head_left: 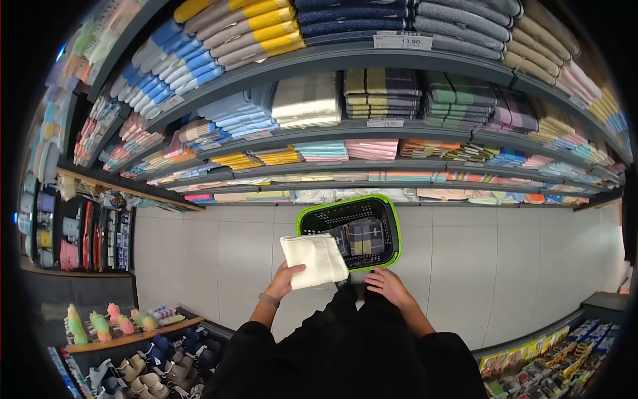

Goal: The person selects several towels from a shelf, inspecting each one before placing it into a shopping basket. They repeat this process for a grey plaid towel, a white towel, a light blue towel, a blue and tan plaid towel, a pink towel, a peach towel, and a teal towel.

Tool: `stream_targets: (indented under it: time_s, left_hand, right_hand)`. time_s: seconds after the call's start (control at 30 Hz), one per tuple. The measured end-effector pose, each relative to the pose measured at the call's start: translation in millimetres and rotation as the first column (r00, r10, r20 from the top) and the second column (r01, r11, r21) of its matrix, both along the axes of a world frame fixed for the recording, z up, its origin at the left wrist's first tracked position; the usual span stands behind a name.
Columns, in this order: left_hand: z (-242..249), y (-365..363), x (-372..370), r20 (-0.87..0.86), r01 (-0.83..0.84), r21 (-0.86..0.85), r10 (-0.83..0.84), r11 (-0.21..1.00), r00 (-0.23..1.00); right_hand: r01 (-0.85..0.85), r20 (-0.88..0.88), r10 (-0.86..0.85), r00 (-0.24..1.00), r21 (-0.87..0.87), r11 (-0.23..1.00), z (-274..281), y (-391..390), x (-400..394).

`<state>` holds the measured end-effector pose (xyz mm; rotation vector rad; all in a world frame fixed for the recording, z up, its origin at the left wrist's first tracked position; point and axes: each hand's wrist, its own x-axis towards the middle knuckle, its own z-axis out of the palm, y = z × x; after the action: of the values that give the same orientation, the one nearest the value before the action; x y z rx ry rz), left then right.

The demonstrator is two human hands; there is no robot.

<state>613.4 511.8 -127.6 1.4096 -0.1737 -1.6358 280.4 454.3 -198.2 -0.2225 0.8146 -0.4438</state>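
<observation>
My left hand [287, 276] grips a folded cream towel [315, 261] by its lower left side, thumb on top. The towel overlaps the left edge of a black basket with a green rim [397, 233], which stands on the floor. Folded dark plaid towels [365, 237] lie inside the basket; the cream towel partly hides them. My right hand [389, 286] is just below the basket's front rim, its fingers apart and nothing in them.
Shelves [458, 61] of folded towels in many colours run across the top. Slippers [143, 376] fill a rack at lower left, and small packaged goods [571, 359] stand at lower right. Grey tiled floor [465, 266] surrounds the basket.
</observation>
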Motion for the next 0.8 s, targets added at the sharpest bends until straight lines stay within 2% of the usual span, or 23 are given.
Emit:
stream_targets:
  time_s: [0.03, 0.1, 0.17, 0.23, 0.3, 0.37, 0.43, 0.53, 0.67, 0.73, 0.8]
  left_hand:
    - [1.8, -4.3, -7.9, -0.060, -0.012, -0.004, 0.012, 1.000, 0.998]
    - [4.4, -12.6, -25.4, -0.118, -0.053, -0.021, 0.050, 0.998, 0.992]
    - [6.2, -17.8, -43.6, -0.173, -0.095, -0.035, 0.088, 0.995, 0.981]
    - [9.1, -18.4, -64.9, -0.235, -0.131, -0.054, 0.115, 0.990, 0.965]
    - [10.6, -15.5, -78.0, -0.231, -0.106, -0.051, 0.091, 0.993, 0.969]
    - [3.4, -6.9, -81.8, -0.254, -0.168, 0.000, 0.163, 0.986, 0.953]
    - [-0.4, 1.1, -79.5, -0.264, -0.153, 0.021, 0.153, 0.988, 0.952]
    - [-3.5, 8.6, -73.2, -0.125, -0.117, 0.018, 0.118, 0.993, 0.985]
    - [-10.8, 14.7, -63.0, -0.163, -0.061, 0.075, 0.073, 0.995, 0.984]
    - [-14.8, 15.5, -57.2, -0.273, -0.027, 0.146, 0.067, 0.989, 0.960]
    - [-20.4, 15.2, -52.3, -0.263, 0.002, 0.165, 0.043, 0.986, 0.964]
  right_hand:
    - [-0.007, 0.004, 0.007, 1.000, -0.004, 1.000, 3.5, -3.8, 3.7]
    - [0.010, 0.244, -0.091, 0.966, 0.314, 0.949, 9.7, -9.5, 15.2]
    - [-0.062, 0.282, -0.027, 0.959, 0.300, 0.952, 17.8, -11.2, 30.2]
    - [-0.109, 0.538, -0.100, 0.837, 0.344, 0.933, 18.3, -6.0, 43.7]
    - [-0.080, 0.514, -0.149, 0.845, 0.397, 0.914, 42.3, -20.8, 54.5]
    - [-0.055, 0.524, -0.142, 0.840, 0.342, 0.938, 38.4, -19.2, 52.3]
    - [-0.050, 0.500, -0.166, 0.850, 0.390, 0.920, 23.0, -12.7, 51.1]
    - [-0.037, 0.454, -0.190, 0.870, 0.446, 0.894, 9.0, -5.4, 52.2]
    - [-0.014, 0.435, -0.230, 0.870, 0.489, 0.872, 2.7, 2.6, 58.4]
    - [0.014, 0.405, -0.219, 0.888, 0.453, 0.892, -2.6, 3.5, 63.6]
    - [0.032, 0.367, -0.205, 0.907, 0.428, 0.903, -11.4, 1.3, 66.4]
